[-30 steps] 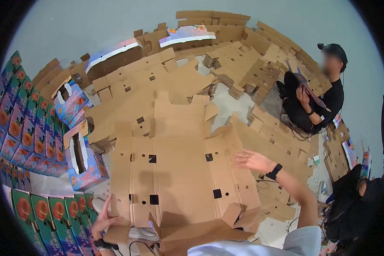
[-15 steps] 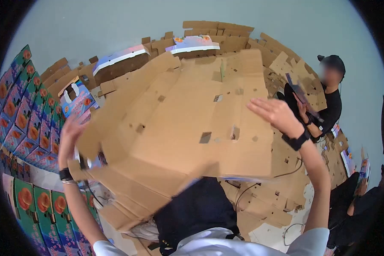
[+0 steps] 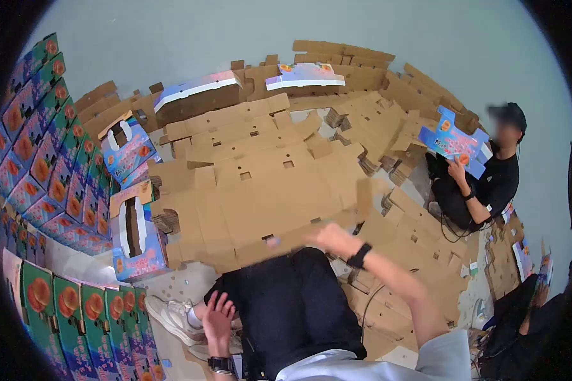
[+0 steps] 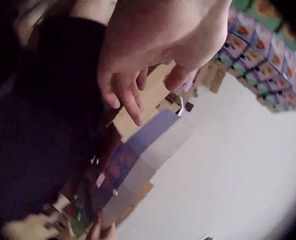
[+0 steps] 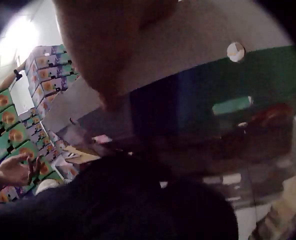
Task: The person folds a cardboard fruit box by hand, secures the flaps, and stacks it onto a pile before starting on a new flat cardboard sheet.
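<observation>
A large flattened cardboard box (image 3: 279, 197) spreads out before my knees, plain brown face up. Its near edge is gripped by my right hand (image 3: 333, 240), which is blurred. In the right wrist view, the thumb of that right hand (image 5: 95, 55) lies against the box's printed underside (image 5: 188, 107), which is dark green and blue. My left hand (image 3: 217, 314) is off the cardboard, beside my left thigh, palm up with loose fingers. The left wrist view shows its fingers (image 4: 130, 100) hanging with nothing in them, and the blue printed side (image 4: 143, 135) beyond.
Stacks of peach-printed boxes (image 3: 51, 165) line the left. Two handled boxes (image 3: 136, 241) stand closer in. Flattened cardboard (image 3: 407, 235) covers the floor on the right and back. A seated person (image 3: 489, 184) holds a printed sheet (image 3: 454, 143); another person (image 3: 521, 336) is at lower right.
The flattened box was lifted and tilted half a second ago and now lies lower. My left hand has dropped from its left side to my thigh. My right hand has moved to its near edge.
</observation>
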The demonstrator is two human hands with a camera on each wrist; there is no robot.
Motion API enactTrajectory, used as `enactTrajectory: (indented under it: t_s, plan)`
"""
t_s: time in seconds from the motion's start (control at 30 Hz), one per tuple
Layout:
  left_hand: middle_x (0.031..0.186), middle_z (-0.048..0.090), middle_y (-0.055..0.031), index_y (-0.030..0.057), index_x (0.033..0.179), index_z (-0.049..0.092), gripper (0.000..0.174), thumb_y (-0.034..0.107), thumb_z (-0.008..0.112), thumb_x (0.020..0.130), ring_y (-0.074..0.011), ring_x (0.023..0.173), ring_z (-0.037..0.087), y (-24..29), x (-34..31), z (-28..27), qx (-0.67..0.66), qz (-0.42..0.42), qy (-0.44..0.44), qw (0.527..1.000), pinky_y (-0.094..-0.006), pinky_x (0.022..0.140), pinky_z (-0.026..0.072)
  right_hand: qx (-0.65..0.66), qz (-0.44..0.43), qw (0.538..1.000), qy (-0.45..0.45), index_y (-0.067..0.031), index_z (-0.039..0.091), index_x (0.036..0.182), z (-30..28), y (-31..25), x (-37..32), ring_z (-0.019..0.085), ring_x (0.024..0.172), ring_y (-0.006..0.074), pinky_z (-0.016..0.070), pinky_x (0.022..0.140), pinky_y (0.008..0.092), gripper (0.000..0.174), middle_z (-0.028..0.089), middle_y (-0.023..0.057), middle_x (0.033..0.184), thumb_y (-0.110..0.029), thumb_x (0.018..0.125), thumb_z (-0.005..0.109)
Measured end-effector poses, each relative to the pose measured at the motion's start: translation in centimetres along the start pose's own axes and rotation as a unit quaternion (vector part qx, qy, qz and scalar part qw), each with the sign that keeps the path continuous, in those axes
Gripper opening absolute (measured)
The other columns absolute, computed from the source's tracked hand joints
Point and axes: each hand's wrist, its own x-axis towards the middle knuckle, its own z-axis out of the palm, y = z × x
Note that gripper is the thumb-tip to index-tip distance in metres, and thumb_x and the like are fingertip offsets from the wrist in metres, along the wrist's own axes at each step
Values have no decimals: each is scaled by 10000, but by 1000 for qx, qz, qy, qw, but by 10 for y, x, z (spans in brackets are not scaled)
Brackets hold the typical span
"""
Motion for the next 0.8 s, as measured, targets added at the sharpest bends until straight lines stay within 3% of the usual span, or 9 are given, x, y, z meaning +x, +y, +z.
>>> enactTrajectory:
  t_s: [0.17, 0.23, 0.37, 0.43, 0.5, 0.6, 0.73, 0.77, 0.8]
  plan:
    - [942, 639, -112, 38, 1293, 483, 431, 304, 478, 954, -170, 680, 576, -7, 22, 51, 173, -68, -174, 967, -322, 838, 470, -159, 80, 978, 109, -169, 646, 1026, -183, 47, 127, 673, 786, 304, 538, 626, 430, 220, 676, 128, 835, -119, 867, 502]
    - [826, 629, -85, 17, 1253, 511, 418, 303, 479, 951, -138, 592, 518, 11, 36, 82, 160, -81, -223, 958, -292, 810, 463, -209, -33, 934, 288, -178, 642, 1063, -237, 87, 180, 675, 725, 305, 537, 616, 423, 260, 682, 114, 820, -91, 855, 512]
    - [711, 547, -25, 23, 1226, 510, 381, 289, 472, 957, -88, 524, 422, 59, 41, 146, 150, 45, -221, 963, -271, 767, 454, -327, -11, 828, 455, -237, 650, 1122, -337, 57, 202, 670, 665, 237, 532, 541, 339, 302, 689, 58, 795, -125, 850, 581]
    - [720, 544, -22, 31, 1223, 509, 368, 284, 472, 958, -89, 529, 425, 75, 44, 149, 146, 68, -207, 965, -272, 772, 452, -301, -84, 791, 526, -112, 711, 1074, -353, 8, 189, 692, 753, 166, 539, 627, 272, 226, 729, 76, 944, -75, 885, 592]
    - [729, 540, -20, 39, 1219, 508, 356, 279, 472, 959, -90, 534, 427, 79, 51, 145, 145, 82, -190, 968, -274, 777, 451, -323, -82, 795, 507, -257, 650, 1136, -324, 11, 176, 677, 699, 186, 545, 575, 301, 331, 703, 11, 858, -117, 842, 587]
    - [983, 600, -65, 55, 1309, 460, 418, 294, 461, 966, -128, 756, 542, 75, 63, 118, 90, 88, -155, 980, -298, 852, 444, -296, -92, 852, 422, -204, 606, 1203, -224, 8, 160, 643, 982, 216, 570, 734, 314, 416, 650, 47, 1069, -112, 798, 586]
    - [1378, 471, -133, 134, 1467, 303, 566, 324, 480, 965, -255, 1175, 522, 62, 93, 68, 57, 63, -102, 991, -384, 986, 399, -221, 103, 969, 41, -56, 565, 1204, -45, -14, 150, 625, 896, 209, 498, 672, 338, 392, 644, 78, 959, -140, 822, 550]
    - [1378, 471, -133, 134, 1467, 303, 566, 324, 480, 965, -255, 1175, 522, 58, 108, 57, 54, 70, -106, 990, -384, 986, 399, -256, 91, 959, 75, -67, 608, 1108, 15, -8, 145, 629, 838, 198, 472, 667, 315, 291, 651, 49, 873, -153, 838, 544]
    - [1393, 455, -132, 148, 1479, 270, 608, 350, 505, 956, -261, 1165, 529, 56, 116, 45, 82, 60, -55, 993, -397, 981, 401, -182, 93, 978, -34, -87, 628, 956, 51, -10, 140, 623, 808, 187, 451, 667, 290, 162, 646, 55, 875, -167, 840, 547]
